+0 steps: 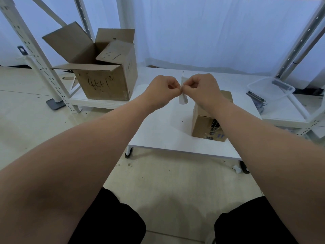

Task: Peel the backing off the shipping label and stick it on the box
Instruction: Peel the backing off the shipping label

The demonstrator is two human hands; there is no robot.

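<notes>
A small white shipping label (183, 98) is held edge-on in the air between my two hands, above the low white table (158, 131). My left hand (162, 89) and my right hand (202, 88) meet fingertip to fingertip, both pinching the label near its middle. The label's upper end shows above the fingers and its lower end hangs below them. A closed brown cardboard box (204, 125) stands on the table just right of the label, partly hidden behind my right forearm. I cannot tell whether the backing has come apart from the label.
A large open cardboard box (105, 85) with handwriting sits on a low shelf at the left. White shelving posts (35, 55) rise at left and right. A clear plastic bin (271, 88) lies on the right shelf. My knees are at the bottom.
</notes>
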